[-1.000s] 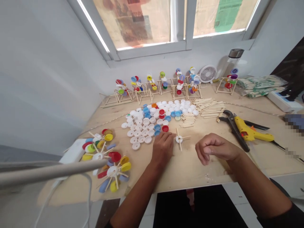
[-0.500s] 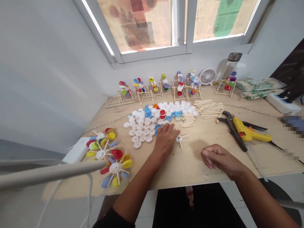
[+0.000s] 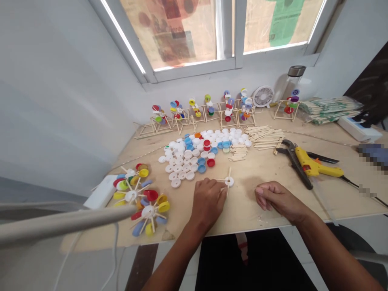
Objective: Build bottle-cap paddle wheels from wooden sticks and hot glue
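Observation:
My left hand (image 3: 209, 203) lies low over the table with its fingers curled together at a white bottle cap with wooden sticks (image 3: 230, 182). One stick of that cap points up, another points left over the fingers, and a lower one is partly covered by the fingertips. My right hand (image 3: 279, 199) rests at the table's front, closed, thumb against the curled fingers; whatever is inside it, if anything, is hidden. Beyond the left hand spreads a pile of loose bottle caps (image 3: 182, 166), mostly white, with blue and red ones. A red cap (image 3: 211, 162) sits at its near edge.
Small cap-and-stick wheels (image 3: 148, 212) lie at the left, near a pale rod. Right of the hands are a yellow glue gun (image 3: 315, 166) and black-handled pliers (image 3: 298, 165). Loose sticks (image 3: 263, 137), standing frames with wheels (image 3: 228, 109) and a small fan (image 3: 263, 97) are behind.
My left hand has moved back from the red cap to the cap with sticks. That cap's sticks now point up and left instead of right and down. My right hand stays nearly still.

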Tool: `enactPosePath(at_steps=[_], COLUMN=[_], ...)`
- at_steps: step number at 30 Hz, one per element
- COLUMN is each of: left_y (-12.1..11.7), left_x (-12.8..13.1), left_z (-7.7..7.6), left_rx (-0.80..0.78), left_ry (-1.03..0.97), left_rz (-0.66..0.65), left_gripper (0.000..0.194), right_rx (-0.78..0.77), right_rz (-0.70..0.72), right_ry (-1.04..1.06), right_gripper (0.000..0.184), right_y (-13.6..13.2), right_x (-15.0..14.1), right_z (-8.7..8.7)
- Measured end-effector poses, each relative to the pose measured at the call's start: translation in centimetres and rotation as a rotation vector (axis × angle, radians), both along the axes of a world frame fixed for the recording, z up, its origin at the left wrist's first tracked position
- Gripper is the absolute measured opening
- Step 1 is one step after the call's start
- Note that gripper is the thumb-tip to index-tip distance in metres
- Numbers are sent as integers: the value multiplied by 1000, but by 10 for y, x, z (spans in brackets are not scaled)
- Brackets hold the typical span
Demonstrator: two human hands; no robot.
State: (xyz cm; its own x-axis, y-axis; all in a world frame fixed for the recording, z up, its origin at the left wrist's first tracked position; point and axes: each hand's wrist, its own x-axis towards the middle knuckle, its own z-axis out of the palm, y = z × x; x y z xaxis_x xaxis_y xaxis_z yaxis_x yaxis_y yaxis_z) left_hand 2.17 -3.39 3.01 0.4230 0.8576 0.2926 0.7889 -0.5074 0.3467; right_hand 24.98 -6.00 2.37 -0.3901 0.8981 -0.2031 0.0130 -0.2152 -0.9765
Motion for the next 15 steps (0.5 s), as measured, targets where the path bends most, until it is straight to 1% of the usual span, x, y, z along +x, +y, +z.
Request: enactPosePath(at_steps=[2,4,7,10,13,15], left_y=[3,11,23,31,37,41], left_x=[-5,-8,-10,-8,-5,-4], left_z=[0,-1,-6,-10,-13,-14], left_rx=[24,34,15,-12,-25,-25], left_ry=[-68,-94,-74,-16,45,71], left_rz=[62,82,37,-23,-58,-71], left_gripper=[18,15,16,21,23,25], right_rx=[-12,-14,5,46,168,283], right_rz=[-4,-8,-44,-173,-301,-333], right_ry=[-4,-11,-35,-124,-272,-369], right_gripper=[44,44,45,45,41,36], right_y=[0,0,3,12,30,46], right_x=[0,-1,-2,-3,-3,-4], right_z=[0,0,0,5,15,20])
